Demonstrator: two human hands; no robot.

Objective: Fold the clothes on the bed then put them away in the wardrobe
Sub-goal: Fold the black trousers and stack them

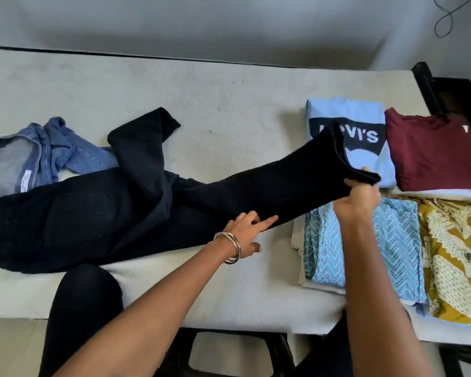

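Black trousers (98, 213) lie across the bed (201, 85), frame centre-left. Right hand (358, 202) grips the raised leg hem; left hand (245, 232), fingers straight, presses the leg. Blue jeans (38, 153) crumpled at left.

1. Black trousers (93, 210) lie spread across the bed (201, 85), waist to the left; one leg is lifted toward the right, the other is bent back and points up-left.
2. Blue denim jeans (38, 153) sit crumpled at the left, touching the trousers.
3. A folded light-blue Levi's T-shirt (365, 112) lies at the right, beside a folded maroon T-shirt (430, 153).
4. A folded blue zigzag-patterned garment (392, 246) lies nearer the front edge, beside a folded mustard printed garment (457, 257).
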